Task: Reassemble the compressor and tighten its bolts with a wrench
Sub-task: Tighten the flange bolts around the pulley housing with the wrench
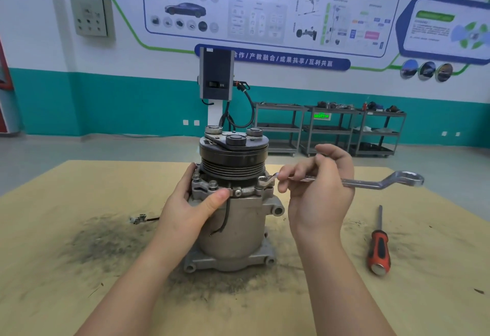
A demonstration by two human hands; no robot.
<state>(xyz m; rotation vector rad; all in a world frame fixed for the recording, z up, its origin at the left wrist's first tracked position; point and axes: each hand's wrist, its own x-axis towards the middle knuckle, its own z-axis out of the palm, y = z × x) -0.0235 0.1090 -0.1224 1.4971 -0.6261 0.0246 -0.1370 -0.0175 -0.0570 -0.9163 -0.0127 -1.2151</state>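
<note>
The compressor (233, 203) stands upright at the middle of the table (53, 269). The left hand (193, 208) rests on its left side; the right hand (318, 184), to its right, holds a wrench (371, 182) against its upper right edge. A screwdriver (379, 248) lies further right. Carts (328, 128) stand behind.

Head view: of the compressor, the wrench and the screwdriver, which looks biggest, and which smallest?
1. compressor, by far the bulkiest.
2. wrench, long and thin, partly hidden by the right hand.
3. screwdriver, shorter, though it lies nearer the camera, so this order is unsure.
</note>
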